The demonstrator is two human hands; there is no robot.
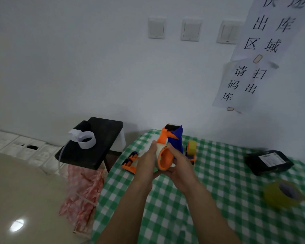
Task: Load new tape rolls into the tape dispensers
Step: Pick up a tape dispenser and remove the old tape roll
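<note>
Both left hand (146, 163) and right hand (180, 165) curl fingers round the tape dispenser (165, 158) below a sign (236, 85) reading 请扫码出库.

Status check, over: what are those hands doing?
Left hand and right hand hold orange-blue dispenser, pale roll on hub. Spare yellow roll nearby. Nothing blocking.

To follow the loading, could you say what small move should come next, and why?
Probably push the pale roll fully onto the orange hub of the dispenser: the left hand holds the roll's side and the right hand grips the dispenser.
</note>
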